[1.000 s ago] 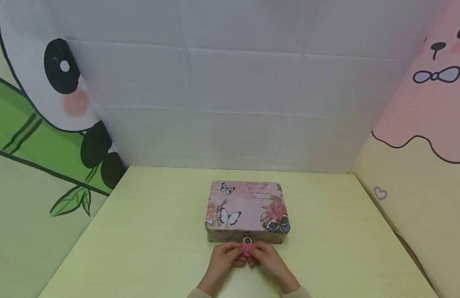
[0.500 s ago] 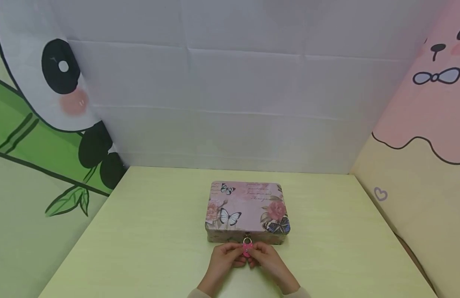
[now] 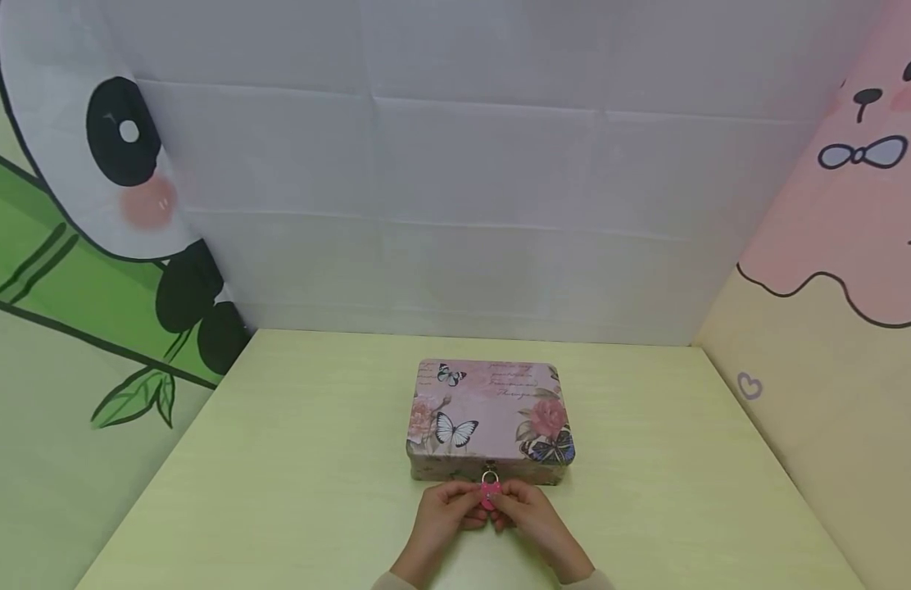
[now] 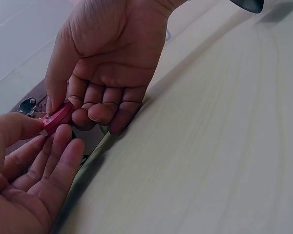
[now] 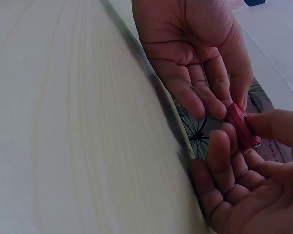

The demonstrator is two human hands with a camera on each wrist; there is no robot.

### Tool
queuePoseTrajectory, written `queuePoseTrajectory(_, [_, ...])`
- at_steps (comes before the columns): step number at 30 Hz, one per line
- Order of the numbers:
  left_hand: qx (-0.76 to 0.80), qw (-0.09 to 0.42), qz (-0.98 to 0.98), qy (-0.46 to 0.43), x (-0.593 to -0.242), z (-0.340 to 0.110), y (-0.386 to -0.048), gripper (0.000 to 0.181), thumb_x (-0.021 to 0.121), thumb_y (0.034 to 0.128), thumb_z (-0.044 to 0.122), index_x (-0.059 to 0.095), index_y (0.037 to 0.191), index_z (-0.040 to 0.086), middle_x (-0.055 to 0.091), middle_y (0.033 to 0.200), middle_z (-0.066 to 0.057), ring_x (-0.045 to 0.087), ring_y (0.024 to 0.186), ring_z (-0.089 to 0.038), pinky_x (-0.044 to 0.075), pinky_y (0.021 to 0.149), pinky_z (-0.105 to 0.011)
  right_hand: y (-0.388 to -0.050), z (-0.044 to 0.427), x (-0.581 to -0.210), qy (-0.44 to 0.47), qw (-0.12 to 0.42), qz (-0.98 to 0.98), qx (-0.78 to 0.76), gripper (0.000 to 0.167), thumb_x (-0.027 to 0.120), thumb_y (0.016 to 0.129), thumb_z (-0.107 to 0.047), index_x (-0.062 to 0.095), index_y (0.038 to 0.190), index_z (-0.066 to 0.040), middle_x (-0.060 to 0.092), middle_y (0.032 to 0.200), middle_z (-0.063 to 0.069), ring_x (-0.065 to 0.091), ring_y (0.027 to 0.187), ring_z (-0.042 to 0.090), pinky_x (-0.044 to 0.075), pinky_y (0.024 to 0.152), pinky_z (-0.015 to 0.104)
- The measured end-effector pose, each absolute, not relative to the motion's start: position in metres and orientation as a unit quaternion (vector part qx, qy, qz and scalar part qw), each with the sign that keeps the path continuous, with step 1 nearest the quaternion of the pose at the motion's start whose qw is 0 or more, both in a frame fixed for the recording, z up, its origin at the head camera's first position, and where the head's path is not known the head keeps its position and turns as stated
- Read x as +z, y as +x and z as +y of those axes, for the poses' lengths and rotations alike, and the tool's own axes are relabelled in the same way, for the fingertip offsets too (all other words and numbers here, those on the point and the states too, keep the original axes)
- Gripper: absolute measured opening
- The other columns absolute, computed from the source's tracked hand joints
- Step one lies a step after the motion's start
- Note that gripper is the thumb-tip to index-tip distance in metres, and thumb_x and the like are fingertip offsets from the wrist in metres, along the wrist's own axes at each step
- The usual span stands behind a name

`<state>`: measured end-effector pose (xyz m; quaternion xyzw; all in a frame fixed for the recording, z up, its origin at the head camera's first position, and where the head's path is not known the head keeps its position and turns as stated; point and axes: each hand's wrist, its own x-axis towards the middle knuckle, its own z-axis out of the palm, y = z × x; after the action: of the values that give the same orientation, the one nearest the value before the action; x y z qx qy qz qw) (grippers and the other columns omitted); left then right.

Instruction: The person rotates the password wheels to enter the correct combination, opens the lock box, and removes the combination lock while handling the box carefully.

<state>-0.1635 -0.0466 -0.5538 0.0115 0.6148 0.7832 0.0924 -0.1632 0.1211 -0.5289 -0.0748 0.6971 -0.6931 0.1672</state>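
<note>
A pink padlock (image 3: 490, 494) with a metal shackle is at the front of a flowered tin box (image 3: 485, 410), by its clasp; whether the shackle passes through the clasp cannot be told. My left hand (image 3: 446, 516) pinches the padlock's left side between thumb and fingers, and my right hand (image 3: 532, 520) pinches its right side. In the left wrist view the red-pink body (image 4: 58, 118) sits between both thumbs and forefingers. The right wrist view shows the padlock (image 5: 241, 126) held the same way, other fingers loosely curled below. The box lid is down.
The pale yellow table (image 3: 315, 442) surrounds the box. A white sheet (image 3: 463, 205) stands behind it, a panda picture (image 3: 124, 131) on the left wall and a pink cartoon figure (image 3: 854, 205) on the right wall.
</note>
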Motion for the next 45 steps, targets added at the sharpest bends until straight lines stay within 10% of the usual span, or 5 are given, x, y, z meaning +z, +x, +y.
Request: queuePoseTrajectory(45, [0.782,0.092,0.617,-0.002,-0.5508,-0.0446,-0.1637,0.025,0.061,0.0947,0.000,0.060,0.105,-0.023,0.071,0.080,-0.019,0.068,0.066,-0.012,0.062,0.067,-0.031,-0.1641,0.1235,-0.5319,-0.055,0.161,0.669,-0.724,0.034,0.040,0.106,-0.017,0.058,0.105,0.011,0.059,0.077,0.002,0.058,0.066,0.010,0.054,0.064,0.021])
